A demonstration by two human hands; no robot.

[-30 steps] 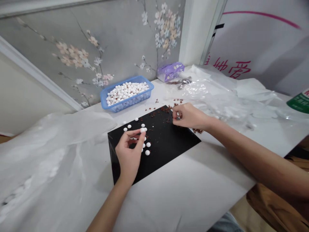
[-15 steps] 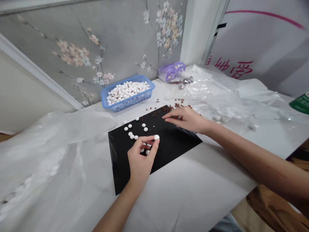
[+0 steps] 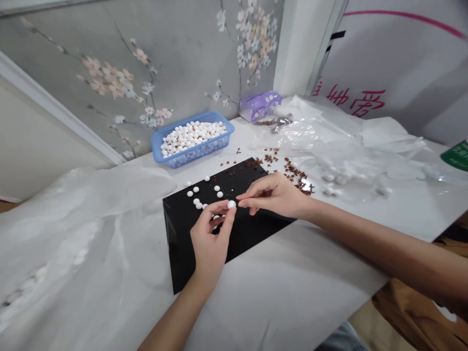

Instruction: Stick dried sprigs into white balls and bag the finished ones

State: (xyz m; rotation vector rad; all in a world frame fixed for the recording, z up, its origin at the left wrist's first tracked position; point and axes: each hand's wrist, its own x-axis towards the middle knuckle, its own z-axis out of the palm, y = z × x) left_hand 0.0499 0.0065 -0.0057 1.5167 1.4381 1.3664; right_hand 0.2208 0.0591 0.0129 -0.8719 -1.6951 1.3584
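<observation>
Left hand (image 3: 210,239) pinches one white ball (image 3: 231,204) over the black board (image 3: 256,225), right hand (image 3: 281,195) sits fingers-together just beside it — contents too small to tell — brown-flecked balls (image 3: 193,138) in the blue basket (image 3: 197,157) seemingly done, loose balls (image 3: 217,188) and brown pieces (image 3: 294,170) seemingly remaining.

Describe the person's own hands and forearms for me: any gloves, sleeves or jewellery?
The left hand and right hand are bare: no gloves, and no rings that I can make out. The left forearm and right forearm are slim, with no sleeve, watch, bracelet, marking or cable in view.
</observation>
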